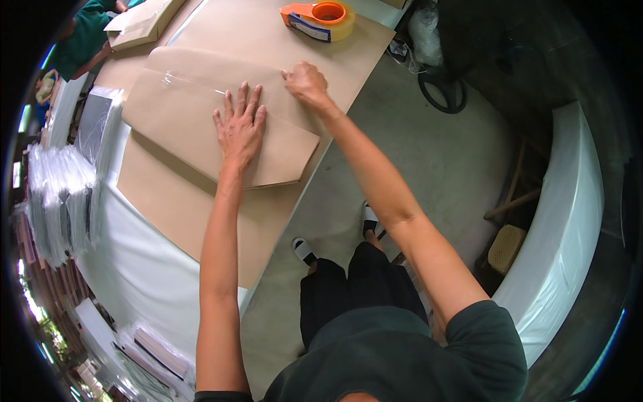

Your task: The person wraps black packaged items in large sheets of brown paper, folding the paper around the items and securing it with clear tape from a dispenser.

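A flat parcel wrapped in brown paper (191, 127) lies at an angle on the table. My left hand (239, 134) rests on top of it, palm down and fingers spread. Beyond the fingertips, a strip of clear tape (175, 81) glints along the paper. Closed, my right hand (307, 84) is at the parcel's far right part, its fingertips down at the paper. Whatever those fingers hold, if anything, is hidden. An orange tape dispenser (303, 12) with a roll of clear tape stands farther off, past my right hand.
Brown paper (167, 194) covers much of the table. Another brown parcel (144, 25) lies at the far left, near a person in a green top (84, 40). Plastic-wrapped stacks (63, 194) stand along the left. To the right are the table edge, floor and a white-covered surface (562, 248).
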Available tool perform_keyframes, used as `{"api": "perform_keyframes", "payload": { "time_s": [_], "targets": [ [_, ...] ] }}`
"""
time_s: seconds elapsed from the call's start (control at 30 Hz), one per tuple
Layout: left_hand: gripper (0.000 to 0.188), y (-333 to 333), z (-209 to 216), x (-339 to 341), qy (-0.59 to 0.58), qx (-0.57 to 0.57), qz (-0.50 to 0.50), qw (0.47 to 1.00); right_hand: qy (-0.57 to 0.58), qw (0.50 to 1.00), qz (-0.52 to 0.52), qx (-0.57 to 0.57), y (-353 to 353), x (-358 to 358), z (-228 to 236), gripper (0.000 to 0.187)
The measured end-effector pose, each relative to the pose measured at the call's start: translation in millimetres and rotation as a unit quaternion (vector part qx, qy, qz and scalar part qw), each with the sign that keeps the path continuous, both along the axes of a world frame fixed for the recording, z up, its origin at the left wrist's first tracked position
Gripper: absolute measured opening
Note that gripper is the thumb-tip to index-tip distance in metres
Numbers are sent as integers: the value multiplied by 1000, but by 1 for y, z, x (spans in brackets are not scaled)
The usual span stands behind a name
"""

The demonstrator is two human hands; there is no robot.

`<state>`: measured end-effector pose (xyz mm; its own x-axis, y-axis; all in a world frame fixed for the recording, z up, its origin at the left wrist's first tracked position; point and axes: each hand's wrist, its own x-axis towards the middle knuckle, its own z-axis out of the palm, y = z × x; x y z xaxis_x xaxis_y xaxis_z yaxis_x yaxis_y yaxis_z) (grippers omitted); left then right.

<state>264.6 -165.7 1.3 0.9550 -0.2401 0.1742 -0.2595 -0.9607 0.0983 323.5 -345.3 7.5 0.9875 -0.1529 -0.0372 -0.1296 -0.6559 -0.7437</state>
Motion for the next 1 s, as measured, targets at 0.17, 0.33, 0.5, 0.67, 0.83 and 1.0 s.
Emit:
{"api": "perform_keyframes", "payload": {
  "time_s": [0.17,0.33,0.5,0.67,0.83,1.0],
  "targets": [
    [49,-9,2,1,-22,13,4,1000,-74,994,7,80,-10,-27,2,31],
    [47,-3,5,-4,-14,30,9,999,4,986,87,144,-37,-106,12,32],
    [47,-2,10,-5,-8,15,18,1000,-22,970,161,183,-93,-118,8,27],
    [46,-17,10,5,1,-21,0,1000,-355,867,337,-94,-92,-19,-50,26],
    [46,-10,13,-4,-3,-40,15,999,-290,820,469,-154,-101,-41,-52,40],
    [47,-10,11,-2,-1,-22,21,1000,-201,771,600,-69,-127,-105,-57,35]
  ]
}}
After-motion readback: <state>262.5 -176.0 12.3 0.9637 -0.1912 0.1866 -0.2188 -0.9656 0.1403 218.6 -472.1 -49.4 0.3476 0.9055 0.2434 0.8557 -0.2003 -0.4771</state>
